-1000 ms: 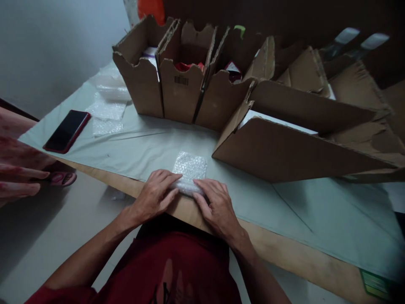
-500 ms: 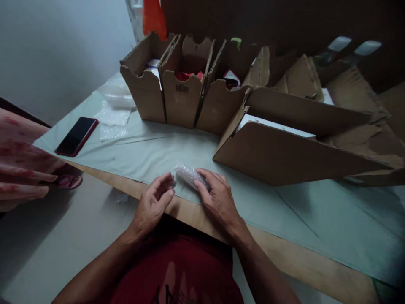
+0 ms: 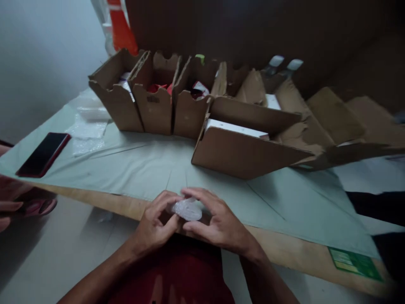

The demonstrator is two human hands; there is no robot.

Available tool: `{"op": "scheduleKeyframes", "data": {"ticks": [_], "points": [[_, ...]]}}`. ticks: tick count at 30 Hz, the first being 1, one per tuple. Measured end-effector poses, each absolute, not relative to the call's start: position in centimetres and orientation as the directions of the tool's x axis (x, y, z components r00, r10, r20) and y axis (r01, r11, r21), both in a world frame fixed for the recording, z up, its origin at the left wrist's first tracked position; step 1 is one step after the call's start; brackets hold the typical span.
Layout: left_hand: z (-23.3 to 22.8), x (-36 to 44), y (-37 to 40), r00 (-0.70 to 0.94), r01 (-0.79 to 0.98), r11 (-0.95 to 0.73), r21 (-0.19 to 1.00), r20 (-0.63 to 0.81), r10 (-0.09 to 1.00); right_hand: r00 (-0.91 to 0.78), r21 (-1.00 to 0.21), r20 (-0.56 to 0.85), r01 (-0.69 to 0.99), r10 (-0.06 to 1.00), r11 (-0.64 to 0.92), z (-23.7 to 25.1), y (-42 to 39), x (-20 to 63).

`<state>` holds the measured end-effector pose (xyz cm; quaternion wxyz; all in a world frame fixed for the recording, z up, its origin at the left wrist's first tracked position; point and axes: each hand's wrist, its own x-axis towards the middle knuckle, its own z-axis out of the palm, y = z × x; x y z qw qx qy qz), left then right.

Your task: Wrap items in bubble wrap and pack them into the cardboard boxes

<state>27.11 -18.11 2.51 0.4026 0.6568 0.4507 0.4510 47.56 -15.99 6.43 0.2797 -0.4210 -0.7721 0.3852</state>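
Observation:
A small roll of bubble wrap (image 3: 188, 210) is held just above the table's front edge, its coiled end turned to the right. My left hand (image 3: 160, 221) is closed around the left end of the roll, thumb below and fingers above. At the other end, my right hand (image 3: 218, 219) curves open, thumb and fingers apart around the roll without visibly gripping it. Whether anything is wrapped inside the roll cannot be seen.
Cardboard bins (image 3: 156, 105) line the back, some with packets inside. A lower cardboard holder (image 3: 247, 154) juts forward. At left lie a phone (image 3: 44, 154) and bubble wrap sheets (image 3: 87, 131). Another person's hand (image 3: 9, 209) shows at far left, a green card (image 3: 354, 262) at right.
The roll has passed from my right hand to my left and come closer to me, its end now facing right. My right hand has loosened. The view has turned right.

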Motion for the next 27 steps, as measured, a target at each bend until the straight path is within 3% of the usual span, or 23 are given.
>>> {"op": "scheduleKeyframes", "data": {"ticks": [5, 9, 11, 12, 14, 15, 16, 18, 20, 21, 27], "points": [[2.7, 27.0, -17.3, 0.330, 0.370, -0.381, 0.847, 0.264, 0.907, -0.451, -0.716, 0.136, 0.570, 0.882, 0.402, 7.7, -16.4, 48.6], [6.4, 27.0, -13.6, 0.385, 0.444, -0.611, 0.655, 0.476, 0.791, -0.409, -0.721, 0.254, 0.524, 0.877, 0.453, 12.2, -16.3, 53.5], [8.6, 28.0, -10.7, 0.363, 0.507, -0.696, 0.509, 0.607, 0.707, -0.198, -0.688, 0.456, 0.540, 0.868, 0.484, 14.9, -15.4, 56.7], [9.4, 28.7, -9.2, 0.367, 0.532, -0.729, 0.431, 0.658, 0.657, -0.048, -0.638, 0.576, 0.597, 0.816, 0.486, 16.1, -14.6, 58.3], [10.4, 30.4, -6.4, 0.410, 0.561, -0.772, 0.299, 0.710, 0.573, 0.149, -0.505, 0.731, 0.774, 0.665, 0.382, 18.0, -12.5, 61.0], [10.5, 31.2, -5.3, 0.436, 0.568, -0.783, 0.253, 0.715, 0.547, 0.161, -0.422, 0.748, 0.864, 0.644, 0.275, 18.7, -11.4, 62.0], [10.3, 32.0, -4.4, 0.452, 0.575, -0.787, 0.224, 0.714, 0.534, 0.129, -0.314, 0.717, 0.937, 0.685, 0.152, 19.2, -10.3, 62.6], [9.8, 33.0, -3.3, 0.453, 0.592, -0.779, 0.205, 0.715, 0.532, 0.039, -0.018, 0.511, 0.999, 0.859, -0.035, 20.0, -8.4, 63.0], [9.1, 33.6, -3.0, 0.420, 0.610, -0.764, 0.209, 0.733, 0.536, 0.021, 0.243, 0.255, 0.966, 0.967, -0.085, 20.7, -6.8, 62.6], [8.9, 33.7, -3.0, 0.403, 0.615, -0.759, 0.215, 0.742, 0.536, 0.034, 0.314, 0.155, 0.946, 0.987, -0.082, 21.0, -6.2, 62.3], [8.7, 33.9, -3.3, 0.375, 0.612, -0.752, 0.244, 0.748, 0.548, 0.039, 0.270, -0.158, 0.963, 0.987, 0.006, 22.7, -2.7, 61.5]]}}
